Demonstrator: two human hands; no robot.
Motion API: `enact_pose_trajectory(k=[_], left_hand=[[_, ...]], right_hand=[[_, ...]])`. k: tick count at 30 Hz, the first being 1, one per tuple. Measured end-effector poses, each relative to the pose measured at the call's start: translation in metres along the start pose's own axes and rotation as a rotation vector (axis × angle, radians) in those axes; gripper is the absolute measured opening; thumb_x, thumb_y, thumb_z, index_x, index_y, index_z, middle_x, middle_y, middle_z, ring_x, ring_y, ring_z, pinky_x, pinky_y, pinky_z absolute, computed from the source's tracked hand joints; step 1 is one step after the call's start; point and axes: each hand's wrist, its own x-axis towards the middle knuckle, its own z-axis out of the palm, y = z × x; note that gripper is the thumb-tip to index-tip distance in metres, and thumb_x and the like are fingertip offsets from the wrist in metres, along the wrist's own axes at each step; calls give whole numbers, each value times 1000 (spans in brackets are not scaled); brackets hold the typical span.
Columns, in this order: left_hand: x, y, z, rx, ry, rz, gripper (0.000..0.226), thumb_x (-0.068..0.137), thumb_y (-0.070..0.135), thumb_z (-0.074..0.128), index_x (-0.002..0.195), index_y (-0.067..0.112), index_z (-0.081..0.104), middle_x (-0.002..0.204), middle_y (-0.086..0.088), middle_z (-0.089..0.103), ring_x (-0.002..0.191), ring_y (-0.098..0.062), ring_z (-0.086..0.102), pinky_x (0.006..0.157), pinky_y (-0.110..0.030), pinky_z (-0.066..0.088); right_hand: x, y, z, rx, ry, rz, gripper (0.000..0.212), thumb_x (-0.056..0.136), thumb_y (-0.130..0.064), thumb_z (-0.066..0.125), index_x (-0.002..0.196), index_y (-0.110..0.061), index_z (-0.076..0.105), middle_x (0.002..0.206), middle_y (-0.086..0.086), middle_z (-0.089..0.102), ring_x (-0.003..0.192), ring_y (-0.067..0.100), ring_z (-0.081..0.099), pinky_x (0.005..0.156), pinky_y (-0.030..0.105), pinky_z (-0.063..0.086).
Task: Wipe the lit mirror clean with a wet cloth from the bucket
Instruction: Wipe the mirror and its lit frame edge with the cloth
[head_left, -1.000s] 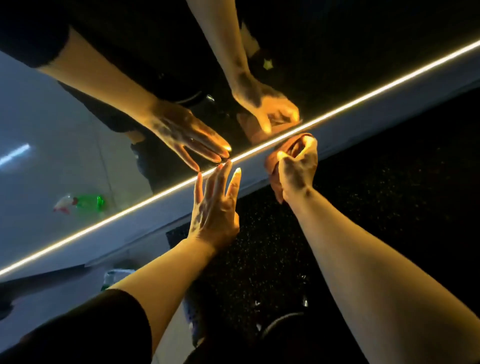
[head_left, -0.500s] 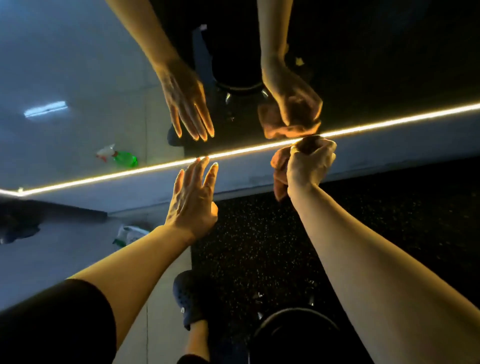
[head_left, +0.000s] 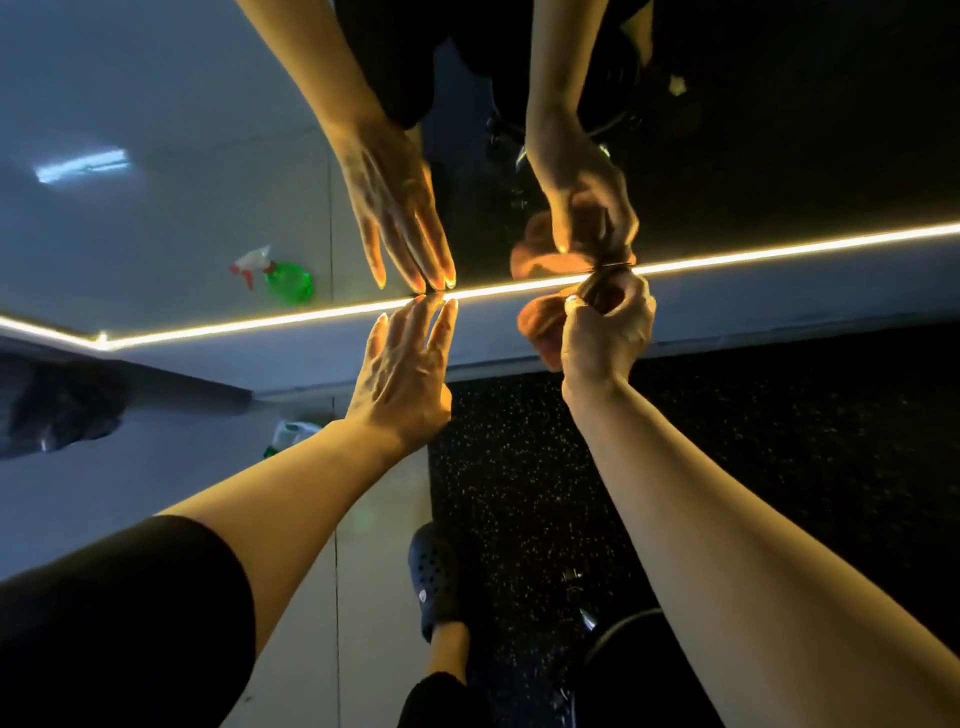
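A green spray bottle (head_left: 289, 435) with a white trigger lies on the pale floor (head_left: 156, 467), down and left of the grip. Its reflection shows green with a red-and-white trigger, further left at about the grip's height. A dark clog (head_left: 434, 577) stands below the grip, at the edge of the black speckled mat (head_left: 519, 493).

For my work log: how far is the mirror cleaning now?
Done: the cloth is already fetched. In hand: the right hand grips it bunched and presses it against the mirror's lit bottom edge, while the left hand's straight fingers touch the glass. Left: I cannot tell how much glass is wiped; no streaks show.
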Motion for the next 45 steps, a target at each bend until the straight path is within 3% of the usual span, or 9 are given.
enact_pose_trajectory(k=[5,9,13,18,25,29,34,39,45], left_hand=[[-6,-17,1,-40,-14,15,84,73,-2,63,150,-1,29,153,-19,30,137,-34,32,114,-56,29],[-14,-20,7,-111,3,-15,83,75,-3,62,151,0,28,155,-18,28,142,-35,30,115,-55,29],[-22,-30,10,-90,15,-45,85,75,-1,65,151,1,28,154,-18,27,142,-35,29,116,-54,28],[-22,-40,10,-66,15,-39,84,74,-3,66,150,-1,30,152,-20,31,140,-36,31,116,-48,27],[-25,-47,7,-68,9,-43,84,73,-5,66,149,-1,31,152,-20,32,141,-37,32,116,-49,28],[-31,-60,3,-65,30,-97,82,74,-3,65,148,-1,32,149,-22,34,137,-37,36,115,-44,28],[-41,-75,-1,-67,48,-133,81,73,-6,63,148,-2,32,148,-22,35,136,-37,36,114,-43,29],[-46,-86,-5,-78,47,-158,80,76,-4,63,149,-1,30,150,-22,32,137,-38,35,114,-45,30],[-51,-98,-8,-82,50,-173,81,74,-5,62,149,0,30,149,-22,31,136,-39,36,113,-48,33]], right_hand=[[-3,-3,6,74,196,0,24,90,6,48,108,-7,56,102,0,46,86,-1,57,77,8,43],[-22,10,17,-38,-107,-20,32,83,5,55,107,-14,62,115,10,57,93,11,54,85,18,48],[-8,11,16,180,108,166,24,80,0,54,101,-12,54,103,14,60,83,18,56,84,38,54],[-21,12,28,323,-200,240,24,75,2,57,88,-16,47,85,12,55,71,23,56,61,27,52],[-27,9,24,180,-152,155,29,84,9,54,92,-18,53,88,-1,57,79,9,58,64,16,49],[-33,0,31,135,141,-8,22,89,6,55,108,-6,53,93,-5,51,80,-5,55,70,4,42],[-65,9,62,-20,-192,-28,30,84,4,60,109,-11,61,111,4,57,98,12,54,84,13,40],[-68,6,72,94,69,-38,29,88,-10,56,115,-20,55,113,9,56,98,20,59,87,21,49],[-93,12,80,15,-223,19,29,80,3,60,105,-10,63,106,7,62,90,8,57,94,34,51]])
